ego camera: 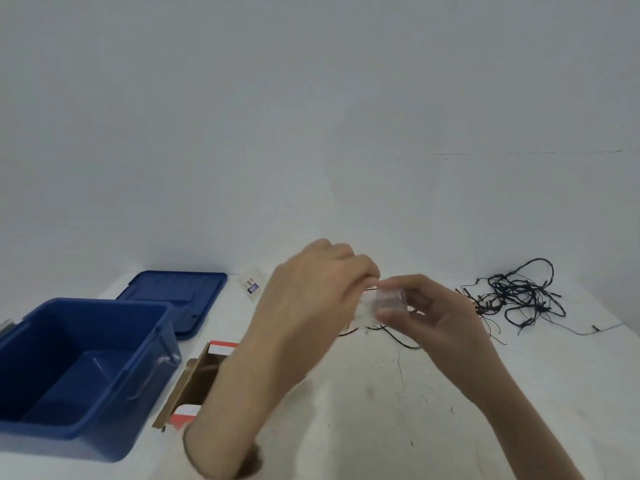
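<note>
A small clear plastic box (389, 299) is held above the white table (381, 410) between both hands. My right hand (440, 317) grips it with thumb and fingers curled round it. My left hand (311, 292) pinches at the box's upper left edge with its fingertips. Thin black wire (398, 336) trails from under the box onto the table. The picture is blurred, so what is inside the box is unclear.
An open blue plastic bin (79, 372) stands at the left, its blue lid (176, 299) lying behind it. An open cardboard box (197, 379) lies beside the bin. A tangle of black wire lights (519, 296) sits at the right. A small packet (251, 285) lies near the wall.
</note>
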The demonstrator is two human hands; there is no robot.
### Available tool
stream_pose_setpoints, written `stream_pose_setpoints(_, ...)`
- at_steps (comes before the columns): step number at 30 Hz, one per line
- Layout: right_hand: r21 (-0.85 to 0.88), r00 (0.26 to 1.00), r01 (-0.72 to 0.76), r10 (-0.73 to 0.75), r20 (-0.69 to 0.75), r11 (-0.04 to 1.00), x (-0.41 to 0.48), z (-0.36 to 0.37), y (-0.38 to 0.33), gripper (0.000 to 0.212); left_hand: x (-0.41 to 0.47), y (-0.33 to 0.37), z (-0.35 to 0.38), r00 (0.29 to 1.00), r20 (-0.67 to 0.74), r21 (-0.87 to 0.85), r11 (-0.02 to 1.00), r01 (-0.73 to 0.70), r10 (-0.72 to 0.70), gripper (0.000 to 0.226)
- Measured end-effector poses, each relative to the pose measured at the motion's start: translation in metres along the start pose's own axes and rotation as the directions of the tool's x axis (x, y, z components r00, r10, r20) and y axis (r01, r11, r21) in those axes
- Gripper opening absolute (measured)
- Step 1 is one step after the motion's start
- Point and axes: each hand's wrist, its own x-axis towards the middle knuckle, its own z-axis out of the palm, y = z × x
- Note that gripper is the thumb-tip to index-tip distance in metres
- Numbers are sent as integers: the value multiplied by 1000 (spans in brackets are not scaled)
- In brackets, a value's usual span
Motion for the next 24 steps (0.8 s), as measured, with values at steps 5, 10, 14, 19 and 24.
stream_pose_setpoints(5,416,984,-131,67,165,900,-1,-17,-2,44,12,-21,2,937,213,-611,711,348,-276,8)
stream_pose_setpoints(10,667,991,-119,134,30,736,7,-11,-5,41,-5,-9,34,863,337,-795,377,475,-376,18)
stream_pose_setpoints(14,740,972,-77,217,-94,669,11,-8,-8,45,-18,1,48,840,371,-856,204,474,-395,24)
stream_pose_setpoints(19,763,908,14,311,-280,646,12,-6,-2,32,-28,5,54,798,456,-724,357,590,-393,20)
stream_pose_setpoints(24,188,805,66,59,-590,980,9,-2,8,21,-32,18,37,863,421,-355,825,440,-278,22)
